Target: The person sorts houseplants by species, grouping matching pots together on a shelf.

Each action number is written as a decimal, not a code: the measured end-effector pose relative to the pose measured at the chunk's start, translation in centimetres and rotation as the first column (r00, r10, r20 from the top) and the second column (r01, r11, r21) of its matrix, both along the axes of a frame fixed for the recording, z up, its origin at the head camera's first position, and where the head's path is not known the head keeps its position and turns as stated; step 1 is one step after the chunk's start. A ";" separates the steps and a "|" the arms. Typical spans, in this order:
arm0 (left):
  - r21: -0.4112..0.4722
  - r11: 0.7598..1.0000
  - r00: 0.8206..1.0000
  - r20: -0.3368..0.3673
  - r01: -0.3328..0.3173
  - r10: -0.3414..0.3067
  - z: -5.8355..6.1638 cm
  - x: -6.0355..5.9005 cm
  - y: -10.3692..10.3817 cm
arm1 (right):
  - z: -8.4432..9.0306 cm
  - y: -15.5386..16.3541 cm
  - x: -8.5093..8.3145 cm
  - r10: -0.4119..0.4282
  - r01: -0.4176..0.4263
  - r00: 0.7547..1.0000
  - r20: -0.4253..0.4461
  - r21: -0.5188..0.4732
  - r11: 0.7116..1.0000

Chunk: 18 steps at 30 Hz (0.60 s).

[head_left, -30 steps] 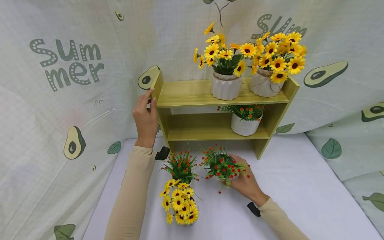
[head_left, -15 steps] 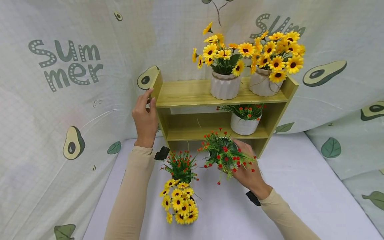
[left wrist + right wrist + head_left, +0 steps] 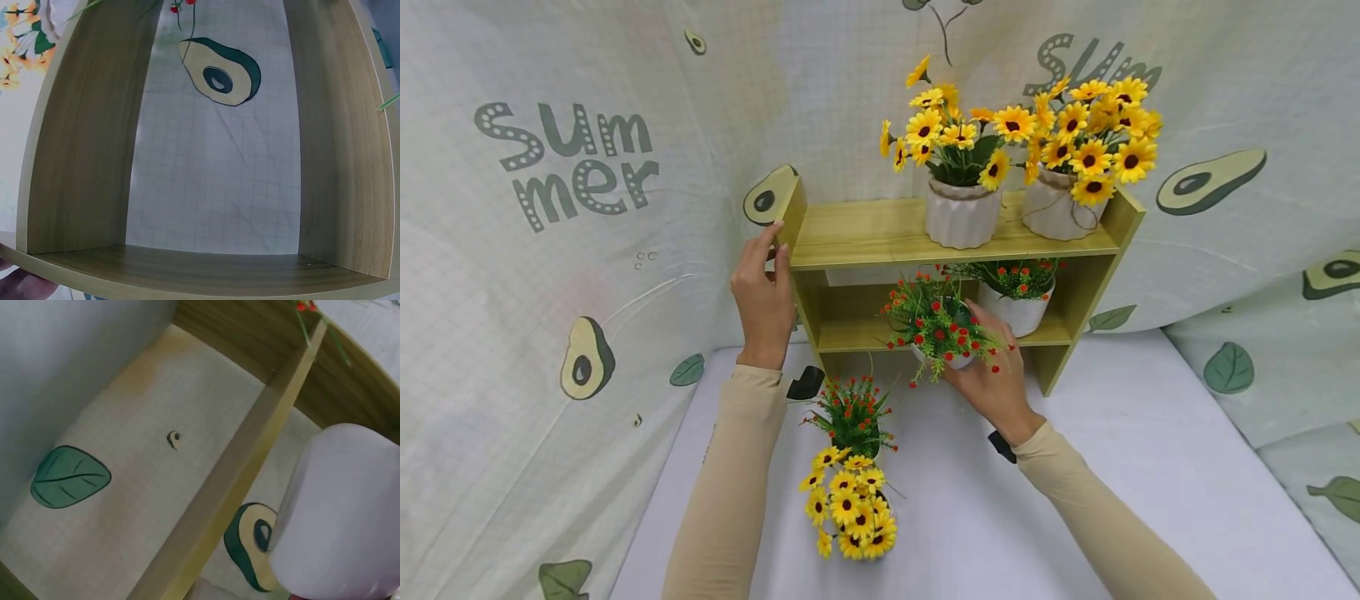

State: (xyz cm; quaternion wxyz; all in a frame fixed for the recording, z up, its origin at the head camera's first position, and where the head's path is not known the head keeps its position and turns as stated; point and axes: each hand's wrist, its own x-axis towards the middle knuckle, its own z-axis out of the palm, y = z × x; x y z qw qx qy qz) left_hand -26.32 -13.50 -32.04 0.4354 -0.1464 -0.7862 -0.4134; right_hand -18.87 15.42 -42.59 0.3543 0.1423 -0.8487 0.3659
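In front of the wooden shelf unit's lower board, near its middle, the right hand grips a white pot of red-flowered greenery, fingers and thumb curled round its side at about 4 o'clock; whether the pot touches the board I cannot tell. With that pot as the centre of the dial in the head view, a second white pot with red flowers stands at 2 o'clock on the lower board, near the held one. At 9 o'clock the left hand touches the unit's left side panel, fingers lightly bent and not wrapped around anything. On the top board, a fluted white pot of yellow flowers stands at 12 o'clock, and a twine-tied pot of yellow flowers between 1 and 2. Between 7 and 8, on the white table, is another red-flowered plant, with a yellow-flowered plant just beside it at 7 o'clock. Behind everything hangs an avocado-print cloth
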 end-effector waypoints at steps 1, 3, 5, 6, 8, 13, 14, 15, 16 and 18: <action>0.001 1.000 1.000 0.001 0.001 -0.001 0.0 0.0 0.0 | 0.0 -0.1 -0.3 -0.013 0.013 1.000 0.010 0.004 1.000; 0.001 1.000 1.000 -0.001 0.002 -0.002 0.0 0.0 0.0 | -0.1 -0.4 -0.9 -0.033 0.032 0.999 0.029 0.016 0.999; 0.001 1.000 1.000 -0.003 0.002 -0.002 0.0 0.1 0.0 | -0.2 -0.6 -1.4 -0.050 0.048 0.998 0.049 0.035 0.998; 0.002 1.000 1.000 -0.004 0.003 -0.003 0.0 0.1 0.1 | -0.3 -0.7 -1.6 -0.060 0.057 0.996 0.061 0.046 0.997; 0.003 1.000 1.000 -0.005 0.004 -0.004 0.1 0.1 0.1 | -0.4 -0.8 -1.9 -0.079 0.074 0.993 0.085 0.061 0.995; 0.005 1.000 1.000 -0.004 0.008 -0.008 0.1 0.1 0.2 | -0.4 -1.3 -2.5 -0.129 0.121 0.979 0.157 0.062 0.991; 0.004 1.000 1.000 -0.004 0.008 -0.008 0.1 0.1 0.2 | -0.3 -1.4 -2.7 -0.140 0.130 0.975 0.171 0.066 0.989; 0.003 1.000 1.000 -0.004 0.005 -0.005 0.1 0.1 0.2 | -0.3 -1.4 -2.8 -0.150 0.139 0.971 0.187 0.070 0.988; 0.002 1.000 1.000 -0.003 0.002 -0.002 0.1 0.1 0.2 | -0.2 -1.5 -3.0 -0.163 0.151 0.966 0.200 0.078 0.986; 0.002 1.000 1.000 -0.001 -0.003 0.003 0.0 0.1 0.1 | -0.1 -1.7 -3.3 -0.194 0.176 0.954 0.228 0.096 0.980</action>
